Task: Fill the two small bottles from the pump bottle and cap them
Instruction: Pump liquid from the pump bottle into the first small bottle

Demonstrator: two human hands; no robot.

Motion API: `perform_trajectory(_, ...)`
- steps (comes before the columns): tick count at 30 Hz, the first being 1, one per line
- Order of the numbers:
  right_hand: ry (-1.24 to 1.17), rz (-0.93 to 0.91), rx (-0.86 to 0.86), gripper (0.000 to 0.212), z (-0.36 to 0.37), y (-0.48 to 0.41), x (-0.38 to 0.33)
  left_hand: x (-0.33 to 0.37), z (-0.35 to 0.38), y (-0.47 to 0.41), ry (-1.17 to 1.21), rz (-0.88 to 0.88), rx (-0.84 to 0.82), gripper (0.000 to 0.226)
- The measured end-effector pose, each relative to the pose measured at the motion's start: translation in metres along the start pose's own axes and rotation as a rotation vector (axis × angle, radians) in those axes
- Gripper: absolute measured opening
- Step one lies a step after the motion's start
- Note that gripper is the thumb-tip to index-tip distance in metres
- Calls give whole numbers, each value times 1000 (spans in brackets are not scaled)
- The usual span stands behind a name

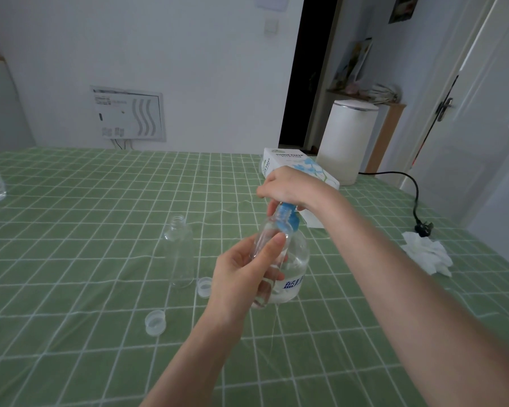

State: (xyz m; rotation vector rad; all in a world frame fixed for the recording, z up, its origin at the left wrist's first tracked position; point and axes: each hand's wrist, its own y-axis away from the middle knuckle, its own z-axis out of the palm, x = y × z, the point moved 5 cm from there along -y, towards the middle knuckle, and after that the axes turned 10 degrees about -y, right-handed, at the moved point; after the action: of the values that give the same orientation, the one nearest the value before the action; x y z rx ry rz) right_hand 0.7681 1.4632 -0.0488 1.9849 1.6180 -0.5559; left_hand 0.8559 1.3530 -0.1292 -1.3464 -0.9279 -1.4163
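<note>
Filling looks barely begun: left hand [241, 274] grips one small bottle [269, 239] against the pump bottle [296, 259] at frame centre, right hand [288, 186] clasping its top. Left of them the other bottle [180, 254] stands open; both caps [204, 287] lie loose.

Two bare arms are showing in the lower half of the view.
The left hand [241, 277] and its forearm are showing uncovered all the way down to the frame edge at about 6 o'clock, and the thumb is displaying a short, plain nail. The right hand [288, 186] and its forearm are likewise showing uncovered out to the edge at about 4 o'clock, the forearm looking broader and slightly blurred where it is lying closest to the camera. Both wrists are showing as plain skin.
</note>
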Motion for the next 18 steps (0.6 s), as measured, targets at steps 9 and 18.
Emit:
perform_trajectory(9, -30, 41, -40, 38, 6, -2, 2, -2, -2, -1, 35, -1, 19, 43)
perform_trajectory(18, -72, 67, -55, 42, 12, -6, 9, -5, -1, -1, 26, -16, 5, 39)
